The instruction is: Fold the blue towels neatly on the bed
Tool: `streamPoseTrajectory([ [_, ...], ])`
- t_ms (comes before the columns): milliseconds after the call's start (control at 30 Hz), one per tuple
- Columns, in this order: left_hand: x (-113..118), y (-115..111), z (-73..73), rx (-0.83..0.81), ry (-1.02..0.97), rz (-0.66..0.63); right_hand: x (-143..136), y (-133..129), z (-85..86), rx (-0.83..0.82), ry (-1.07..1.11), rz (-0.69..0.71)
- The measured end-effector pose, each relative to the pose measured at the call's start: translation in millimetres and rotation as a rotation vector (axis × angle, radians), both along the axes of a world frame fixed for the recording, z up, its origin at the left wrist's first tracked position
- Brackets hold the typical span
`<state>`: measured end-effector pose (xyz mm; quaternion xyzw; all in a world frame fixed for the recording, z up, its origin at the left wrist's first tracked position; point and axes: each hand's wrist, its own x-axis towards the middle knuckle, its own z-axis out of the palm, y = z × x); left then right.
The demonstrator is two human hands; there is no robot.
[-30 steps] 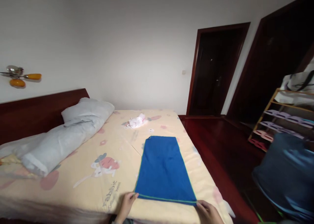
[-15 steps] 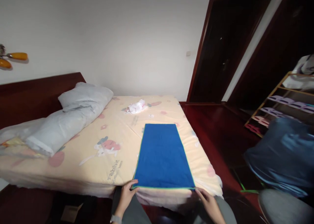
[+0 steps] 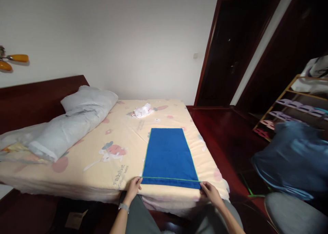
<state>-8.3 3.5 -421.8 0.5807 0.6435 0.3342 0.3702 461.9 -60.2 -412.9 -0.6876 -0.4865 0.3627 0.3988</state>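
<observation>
A blue towel lies flat on the near right part of a bed, its near edge turned up in a narrow fold. The left hand pinches the near left corner, the right hand the near right corner. A grey pillow lies well apart. Uneven pulls would likely skew the fold or wrinkle the towel

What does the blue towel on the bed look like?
The blue towel is a long rectangle of soft-looking cloth with thin green edging. It lies flat on the cream cartoon-print bedsheet, its near end folded up a little. The left hand and right hand each pinch a near corner.
</observation>
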Motion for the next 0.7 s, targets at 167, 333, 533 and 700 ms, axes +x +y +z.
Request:
streamPoseTrajectory([
  [167, 1, 6, 3.9, 0.064, 0.049, 0.029, 10, 5, 0.5, 0.022, -0.041, 0.004],
  [333, 4, -9, 7.0, 0.148, 0.214, 0.019, 12, -7, -11.5, -0.041, -0.146, 0.024],
  [533, 19, -21, 6.7, 0.2, 0.596, -0.008, -2, -11, -24.0, -0.115, -0.274, -0.068],
  [700, 19, -19, 6.1, 0.217, 0.685, -0.012, -7, -7, -22.6, -0.136, -0.31, -0.087],
])
